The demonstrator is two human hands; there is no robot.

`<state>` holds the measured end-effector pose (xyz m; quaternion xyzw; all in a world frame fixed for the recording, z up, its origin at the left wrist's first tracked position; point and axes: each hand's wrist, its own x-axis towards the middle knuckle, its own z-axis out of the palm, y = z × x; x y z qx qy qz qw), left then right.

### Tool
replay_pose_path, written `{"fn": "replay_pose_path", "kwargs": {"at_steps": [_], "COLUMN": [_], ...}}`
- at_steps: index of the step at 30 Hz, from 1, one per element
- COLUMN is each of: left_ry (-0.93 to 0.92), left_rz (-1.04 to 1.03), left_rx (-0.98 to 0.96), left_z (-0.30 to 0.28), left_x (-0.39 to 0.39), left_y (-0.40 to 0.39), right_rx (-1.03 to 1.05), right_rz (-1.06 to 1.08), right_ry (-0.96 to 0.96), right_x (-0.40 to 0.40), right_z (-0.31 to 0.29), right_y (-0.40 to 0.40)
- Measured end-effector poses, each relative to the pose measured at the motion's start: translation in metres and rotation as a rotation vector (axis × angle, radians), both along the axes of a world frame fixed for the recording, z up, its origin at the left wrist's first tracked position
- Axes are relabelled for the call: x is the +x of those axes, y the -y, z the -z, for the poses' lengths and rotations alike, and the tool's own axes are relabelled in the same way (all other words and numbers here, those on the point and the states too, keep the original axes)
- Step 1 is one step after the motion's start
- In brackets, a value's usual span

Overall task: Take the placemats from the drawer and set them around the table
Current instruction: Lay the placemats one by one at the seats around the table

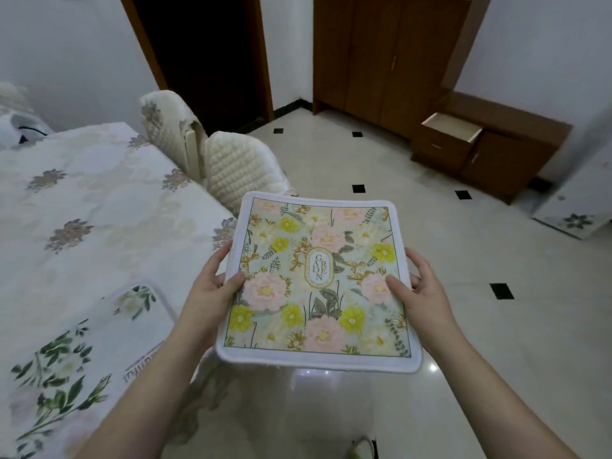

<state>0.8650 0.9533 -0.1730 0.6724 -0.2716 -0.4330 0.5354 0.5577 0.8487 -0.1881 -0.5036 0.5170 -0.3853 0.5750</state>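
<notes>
Cream tiled floor, clothed table left — both hands grip a floral placemat

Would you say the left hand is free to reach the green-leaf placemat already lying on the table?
Probably not yet: the left hand grips the floral placemat, though the green-leaf placemat lies close, unobstructed.

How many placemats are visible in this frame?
2: a floral placemat held over the floor by both hands, and a green-leaf placemat lying on the table. More may be out of view.
</notes>
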Motion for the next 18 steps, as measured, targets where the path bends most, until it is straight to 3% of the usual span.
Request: {"fn": "replay_pose_path", "kwargs": {"at_steps": [8,18], "left_ry": [0.007,-0.048], "left_rz": [0.047,0.018], "left_rx": [0.0,-0.022], "left_z": [-0.005,-0.009], "left_x": [-0.07,-0.068], "left_y": [0.084,0.152], "right_rx": [0.021,0.03], "right_rz": [0.065,0.053], "right_ry": [0.033,0.027], "right_x": [-0.074,-0.066], "right_z": [-0.008,-0.009], "right_y": [0.065,0.138]}}
